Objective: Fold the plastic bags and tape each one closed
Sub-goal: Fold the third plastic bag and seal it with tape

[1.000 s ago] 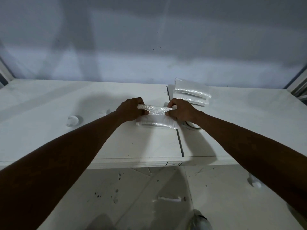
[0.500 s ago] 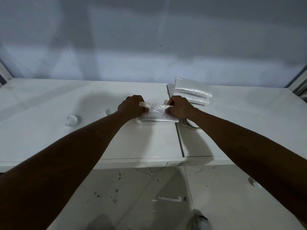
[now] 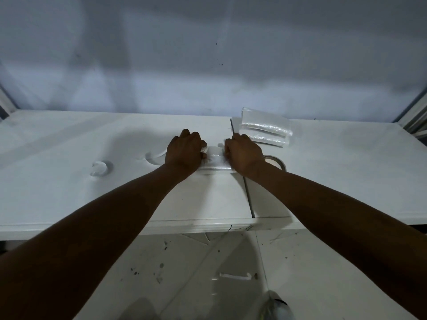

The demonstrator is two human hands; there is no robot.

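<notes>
Gripping folded plastic bag (image 3: 215,167) on table (image 3: 69,185): left hand (image 3: 184,151), right hand (image 3: 244,155) (both curled).

left hand (image 3: 184,151): you bring it in closer to the right, fist down on the bag end
right hand (image 3: 243,154): same, moves inward and lower
plastic bag (image 3: 216,166): raised fold is now rolled down, shorter span showing between your hands

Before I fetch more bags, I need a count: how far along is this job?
Done: a stack of folded bags lies at the back right; tape on them unclear. In hand: left hand and right hand grip one bag mid-fold. Left: taping it; the tape roll sits untouched.
</notes>
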